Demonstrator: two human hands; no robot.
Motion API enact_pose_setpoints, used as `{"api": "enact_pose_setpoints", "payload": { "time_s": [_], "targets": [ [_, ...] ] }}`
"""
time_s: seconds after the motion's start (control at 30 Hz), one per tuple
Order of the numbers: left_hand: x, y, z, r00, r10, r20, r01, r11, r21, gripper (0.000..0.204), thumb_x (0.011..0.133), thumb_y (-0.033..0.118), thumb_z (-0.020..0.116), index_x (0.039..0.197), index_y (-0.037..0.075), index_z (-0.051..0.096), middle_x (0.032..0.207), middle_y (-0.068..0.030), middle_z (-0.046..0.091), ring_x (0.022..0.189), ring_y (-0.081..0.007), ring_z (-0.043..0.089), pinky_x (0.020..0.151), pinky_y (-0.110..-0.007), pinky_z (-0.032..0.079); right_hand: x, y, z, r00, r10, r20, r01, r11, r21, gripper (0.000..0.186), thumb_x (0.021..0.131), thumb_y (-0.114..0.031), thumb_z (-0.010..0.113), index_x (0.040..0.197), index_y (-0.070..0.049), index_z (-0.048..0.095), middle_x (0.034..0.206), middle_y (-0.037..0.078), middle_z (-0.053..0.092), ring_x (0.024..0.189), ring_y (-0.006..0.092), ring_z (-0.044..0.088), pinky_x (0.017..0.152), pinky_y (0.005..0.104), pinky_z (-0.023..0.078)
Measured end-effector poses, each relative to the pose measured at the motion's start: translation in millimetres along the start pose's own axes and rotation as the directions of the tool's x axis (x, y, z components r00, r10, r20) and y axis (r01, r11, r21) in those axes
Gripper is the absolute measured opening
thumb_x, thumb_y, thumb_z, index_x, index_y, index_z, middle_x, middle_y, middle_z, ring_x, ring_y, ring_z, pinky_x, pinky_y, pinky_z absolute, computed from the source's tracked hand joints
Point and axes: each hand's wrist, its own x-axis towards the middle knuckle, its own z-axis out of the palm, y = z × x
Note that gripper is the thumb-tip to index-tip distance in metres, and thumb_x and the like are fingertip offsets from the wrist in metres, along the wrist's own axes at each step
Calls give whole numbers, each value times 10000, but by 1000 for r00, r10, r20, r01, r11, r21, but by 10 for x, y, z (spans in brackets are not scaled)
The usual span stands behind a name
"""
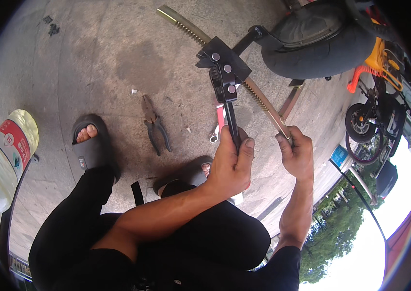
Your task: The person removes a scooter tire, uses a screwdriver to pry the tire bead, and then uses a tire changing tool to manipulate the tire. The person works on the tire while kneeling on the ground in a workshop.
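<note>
So, two hands, one toothed bar tool: left hand (234, 162) is closed around its single black handle (231, 121), right hand (295, 150) has thumb and fingers wrapped on the lower end of its one toothed bar (259, 97). The black bracket (237, 63) shows three bolts and sits beside one tyre (317, 60). One pair of pliers (153, 123) lies on the ground (103, 53), near two sandals (99, 150).
</note>
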Motion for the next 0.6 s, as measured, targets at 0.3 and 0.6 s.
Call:
{"api": "enact_pose_setpoints", "payload": {
  "time_s": [0.3, 0.6],
  "targets": [
    [541, 917, -610, 903, -343, 258, 289, 930, 227, 155, 1004, 184, 541, 962, 64, 453, 686, 33, 412, 526, -51, 371, 470, -224, 310, 64, 49, -112, 995, 46, -86, -55, 993, -104, 178, 860, -142, 722, 916, -14, 611, 564, 146, 521, 453, 248, 502, 471, 347, 400],
    [352, 915, -525, 918, -343, 201, 299, 929, 220, 167, 991, 188, 561, 983, 63, 452, 653, 28, 420, 498, -50, 378, 452, -223, 312, -25, 24, -40, 991, -80, -105, 75, 996, -50, 151, 849, -101, 724, 924, -21, 620, 562, 139, 516, 450, 245, 497, 455, 333, 395]
  ]
}}
